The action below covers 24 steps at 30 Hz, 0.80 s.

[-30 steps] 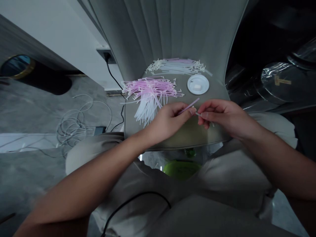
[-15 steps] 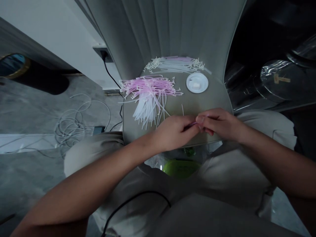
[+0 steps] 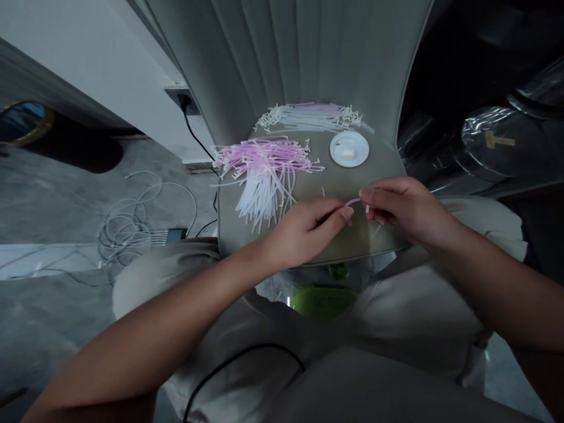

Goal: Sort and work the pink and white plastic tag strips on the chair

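A thin pink tube (image 3: pixel 353 201) spans the small gap between my two hands, over the front of the chair seat. My left hand (image 3: pixel 315 226) pinches its left end between thumb and fingers. The fingers of my right hand (image 3: pixel 399 205) are closed on the other end, and a small white tip (image 3: pixel 368 209) shows below them. To the left lies a heap of pink tubes with white end pieces (image 3: pixel 268 154), on top of loose white tubes (image 3: pixel 259 194). Farther back is a row of pale tubes with white T-shaped ends (image 3: pixel 308 117).
A small white dish (image 3: pixel 361 148) with a white block inside sits on the grey chair seat (image 3: pixel 308 247). Below the seat's front edge is a green container (image 3: pixel 324 301). Coiled cables (image 3: pixel 127 223) lie on the floor at left. A plug (image 3: pixel 185 103) sits in the wall.
My hands have drawn apart, the right one moving right and slightly up. The pink tube now shows between them, and a white tip has come into view at my right fingers.
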### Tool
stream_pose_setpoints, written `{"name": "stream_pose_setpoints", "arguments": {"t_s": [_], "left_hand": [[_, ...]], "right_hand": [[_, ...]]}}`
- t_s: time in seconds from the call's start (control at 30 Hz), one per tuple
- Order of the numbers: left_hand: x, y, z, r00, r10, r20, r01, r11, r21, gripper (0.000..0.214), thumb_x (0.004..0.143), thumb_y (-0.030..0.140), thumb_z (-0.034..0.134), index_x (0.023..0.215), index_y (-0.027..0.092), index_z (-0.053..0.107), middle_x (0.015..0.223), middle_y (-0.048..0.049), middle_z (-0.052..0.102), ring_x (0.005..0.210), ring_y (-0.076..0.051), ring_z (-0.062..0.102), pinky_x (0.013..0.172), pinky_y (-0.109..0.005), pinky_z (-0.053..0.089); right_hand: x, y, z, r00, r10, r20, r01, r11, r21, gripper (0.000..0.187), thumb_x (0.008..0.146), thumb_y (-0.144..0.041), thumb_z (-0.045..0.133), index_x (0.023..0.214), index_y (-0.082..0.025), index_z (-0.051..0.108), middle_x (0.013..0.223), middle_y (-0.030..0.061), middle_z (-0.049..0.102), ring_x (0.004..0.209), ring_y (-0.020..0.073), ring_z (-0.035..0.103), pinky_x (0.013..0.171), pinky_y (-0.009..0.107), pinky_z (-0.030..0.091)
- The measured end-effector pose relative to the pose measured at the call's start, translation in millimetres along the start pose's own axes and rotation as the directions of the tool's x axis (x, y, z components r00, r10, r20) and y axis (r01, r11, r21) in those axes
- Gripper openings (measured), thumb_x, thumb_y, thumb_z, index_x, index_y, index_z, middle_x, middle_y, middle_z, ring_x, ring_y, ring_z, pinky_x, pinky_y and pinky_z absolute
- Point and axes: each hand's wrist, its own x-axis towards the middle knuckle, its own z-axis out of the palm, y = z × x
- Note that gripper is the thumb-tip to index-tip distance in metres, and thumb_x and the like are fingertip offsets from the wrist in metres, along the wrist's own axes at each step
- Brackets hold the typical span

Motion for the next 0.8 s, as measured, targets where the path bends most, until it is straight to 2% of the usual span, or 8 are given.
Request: {"name": "stream_pose_setpoints", "arguments": {"t_s": [0.13, 0.27, 0.33, 0.43, 0.53, 0.63, 0.73, 0.8], "left_hand": [[2.1, 2.1, 2.9, 0.98, -0.055, -0.19, 0.013, 0.976, -0.215, 0.023, 0.092, 0.039, 0.055, 0.097, 0.019, 0.065, 0.072, 0.0012, 0.058, 0.064, -0.01, 0.052, 0.059, -0.023, 0.042], [7.4, -0.3, 8.7, 0.953, -0.199, -0.229, 0.098, 0.917, -0.387, 0.023, 0.084, 0.033, 0.065, 0.102, 0.019, 0.061, 0.071, 0.003, 0.055, 0.06, -0.008, 0.049, 0.055, -0.021, 0.042], [9.4, -3.2, 12.4, 0.935, -0.289, -0.205, 0.171, 0.875, -0.452, 0.028, 0.084, 0.032, 0.066, 0.107, 0.019, 0.06, 0.074, 0.0023, 0.058, 0.059, -0.007, 0.049, 0.053, -0.02, 0.041], [9.4, -5.7, 17.7, 0.902, -0.423, -0.084, 0.307, 0.767, -0.564, 0.038, 0.085, 0.041, 0.064, 0.115, 0.018, 0.06, 0.088, -0.0037, 0.067, 0.06, -0.008, 0.056, 0.052, -0.021, 0.044], [6.6, -4.3, 22.4, 0.895, -0.44, 0.067, 0.381, 0.678, -0.629, 0.046, 0.085, 0.048, 0.064, 0.121, 0.019, 0.061, 0.102, -0.0088, 0.071, 0.068, -0.012, 0.063, 0.054, -0.024, 0.048], [4.5, -3.0, 25.6, 0.924, -0.381, 0.016, 0.308, 0.72, -0.621, 0.042, 0.089, 0.045, 0.061, 0.123, 0.021, 0.063, 0.095, -0.0052, 0.071, 0.074, -0.013, 0.064, 0.061, -0.024, 0.051], [4.3, -5.0, 26.4, 0.942, -0.316, -0.113, 0.2, 0.799, -0.567, 0.032, 0.091, 0.043, 0.058, 0.111, 0.022, 0.069, 0.084, -0.0019, 0.069, 0.076, -0.012, 0.062, 0.065, -0.023, 0.05], [4.7, -6.7, 25.0, 0.939, -0.299, -0.171, 0.16, 0.819, -0.551, 0.029, 0.09, 0.045, 0.058, 0.103, 0.022, 0.071, 0.085, -0.0023, 0.07, 0.078, -0.012, 0.063, 0.066, -0.024, 0.051]], "right_hand": [[-1.4, 0.2, 7.2, 0.999, 0.025, 0.031, -0.025, 0.999, 0.03, 0.036, 0.082, -0.045, 0.068, 0.057, -0.02, 0.062, 0.058, 0.0004, 0.057, 0.048, 0.0092, 0.042, 0.046, 0.028, 0.03], [-3.5, -3.0, 10.3, 0.999, 0.053, 0.009, -0.054, 0.993, 0.102, 0.038, 0.081, -0.047, 0.068, 0.058, -0.019, 0.06, 0.058, 0.0007, 0.056, 0.047, 0.0089, 0.041, 0.045, 0.027, 0.029], [-3.4, -4.6, 9.1, 0.998, 0.047, -0.041, -0.041, 0.99, 0.138, 0.039, 0.081, -0.05, 0.068, 0.058, -0.02, 0.059, 0.059, 0.0013, 0.055, 0.047, 0.0092, 0.04, 0.044, 0.027, 0.029], [-2.0, -4.5, 6.0, 0.992, 0.015, -0.123, 0.004, 0.988, 0.153, 0.038, 0.082, -0.051, 0.066, 0.061, -0.021, 0.059, 0.062, 0.0019, 0.055, 0.048, 0.0098, 0.04, 0.045, 0.027, 0.03], [-1.3, -1.2, 6.7, 0.991, 0.014, -0.131, 0.008, 0.986, 0.169, 0.036, 0.083, -0.049, 0.066, 0.062, -0.021, 0.06, 0.062, 0.0014, 0.055, 0.048, 0.0095, 0.04, 0.046, 0.027, 0.031], [-1.6, 2.8, 12.1, 0.999, 0.037, -0.035, -0.03, 0.983, 0.18, 0.035, 0.083, -0.047, 0.066, 0.062, -0.019, 0.061, 0.062, 0.0007, 0.056, 0.049, 0.0089, 0.042, 0.046, 0.025, 0.032], [-1.2, 5.5, 16.9, 0.998, 0.049, 0.028, -0.053, 0.989, 0.137, 0.038, 0.084, -0.048, 0.064, 0.061, -0.018, 0.062, 0.059, -0.0002, 0.055, 0.05, 0.0087, 0.043, 0.047, 0.024, 0.031], [-0.4, 6.0, 17.3, 0.999, 0.036, 0.036, -0.04, 0.994, 0.101, 0.04, 0.086, -0.05, 0.062, 0.062, -0.018, 0.062, 0.055, -0.0013, 0.052, 0.05, 0.0085, 0.043, 0.048, 0.024, 0.031]]}}
